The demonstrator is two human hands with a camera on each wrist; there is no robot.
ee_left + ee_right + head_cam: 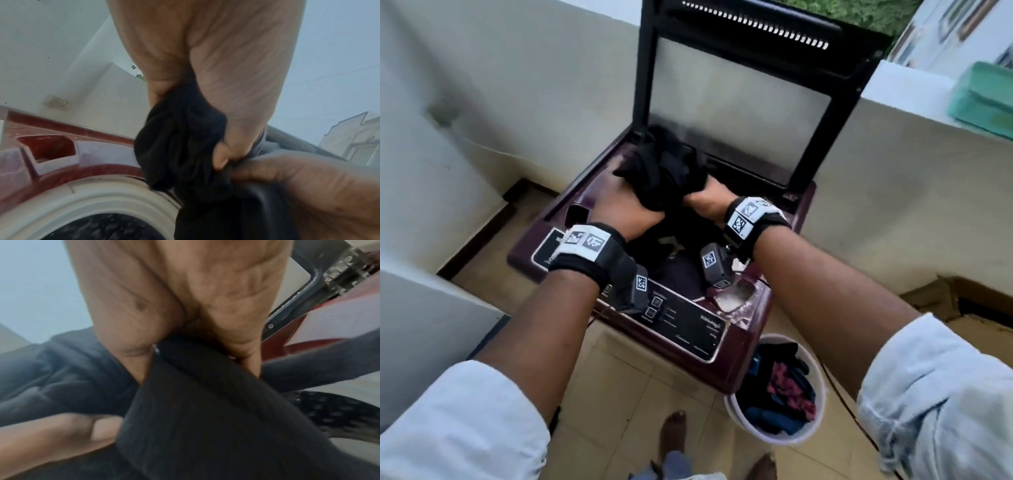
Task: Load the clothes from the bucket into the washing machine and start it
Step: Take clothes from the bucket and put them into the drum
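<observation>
A: Item one?
B: Garment (666, 168), black, one bundle, bunched over the open drum (98, 227) of the washer (743, 356).
A: Held by?
B: Two hands. Left hand (625, 212) curls round its left side; right hand (707, 202) grips the right. Both wrist views show fingers closed into the cloth.
A: Washer?
B: One, maroon, top-loading. Lid (739, 113) raised upright, one glass pane. Control panel (688, 323) along the near edge.
A: Bucket?
B: One bucket (822, 411), white, on the floor just beside the washer's front right corner. Clothes (787, 394) inside, several, dark blue, black and red-patterned; exact count cannot be told.
A: Other?
B: Two wristbands, two rolled sleeves, two bare feet.
</observation>
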